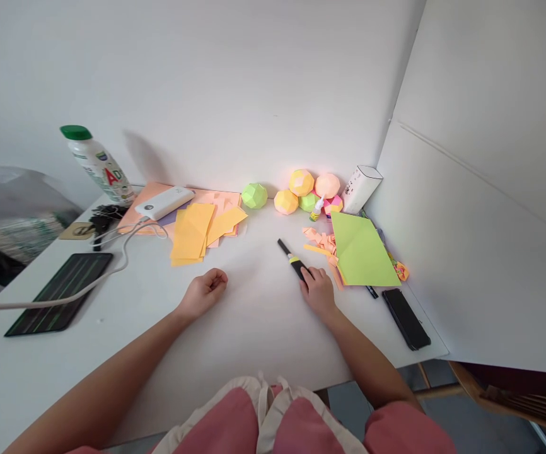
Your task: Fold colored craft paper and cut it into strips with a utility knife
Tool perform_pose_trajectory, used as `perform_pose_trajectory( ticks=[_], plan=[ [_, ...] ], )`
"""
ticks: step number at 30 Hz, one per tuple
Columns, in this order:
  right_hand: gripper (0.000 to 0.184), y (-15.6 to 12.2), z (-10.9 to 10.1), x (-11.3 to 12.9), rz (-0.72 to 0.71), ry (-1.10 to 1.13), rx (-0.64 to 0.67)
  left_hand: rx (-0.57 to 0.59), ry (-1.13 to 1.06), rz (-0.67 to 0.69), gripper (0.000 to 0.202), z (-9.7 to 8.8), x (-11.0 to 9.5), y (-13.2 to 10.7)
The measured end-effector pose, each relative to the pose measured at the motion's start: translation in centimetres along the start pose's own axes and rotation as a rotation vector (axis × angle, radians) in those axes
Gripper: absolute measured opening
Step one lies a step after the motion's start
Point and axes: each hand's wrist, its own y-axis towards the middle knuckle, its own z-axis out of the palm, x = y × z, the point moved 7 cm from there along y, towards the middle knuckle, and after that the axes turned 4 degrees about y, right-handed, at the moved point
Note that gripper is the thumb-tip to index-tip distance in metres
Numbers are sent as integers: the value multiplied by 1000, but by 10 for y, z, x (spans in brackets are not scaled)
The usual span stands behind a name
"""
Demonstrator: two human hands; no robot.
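Note:
My left hand (205,292) rests on the white table (254,340) with its fingers curled into a loose fist, and nothing shows in it. Under the fingers of my right hand (319,290) is a slim black tool with a yellow-green band (294,259). Its narrow black end points away to the upper left; the handle's lower end is hidden by the hand. Just right of that hand lies a sheet of light green paper (365,252), over folded peach paper pieces (320,239). Orange paper slips (190,233) lie beyond my left hand.
Several faceted paper balls (301,183) sit along the wall beside a small glue bottle (317,209) and a white paper tube (360,189). A black phone (406,318) is at right. At left are a tablet (60,293), a cabled power bank (165,203) and a green-capped bottle (98,165).

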Motion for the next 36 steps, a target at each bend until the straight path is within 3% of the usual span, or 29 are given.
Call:
perform_pose_trajectory(
  ticks=[6,17,23,26,30,33,36],
  plan=[
    [37,6,-6,-35,186,-43,-89,12,12,6,20,1,-1,0],
    [35,8,-9,-45,305,-100,-155,19,9,8,20,1,-3,1],
    [33,6,-21,-49,275,-85,-203,39,111,51,19,3,-1,1],
    [38,0,-42,-70,275,-69,-248,45,181,54,20,4,-1,0],
    [51,-22,-67,-122,343,-57,-266,43,243,38,20,4,-2,0],
    [59,-39,-64,-148,343,-23,-188,42,258,45,20,4,-2,0],
    [55,-46,-51,-157,334,12,-113,36,269,60,20,4,-3,0]
  ],
)
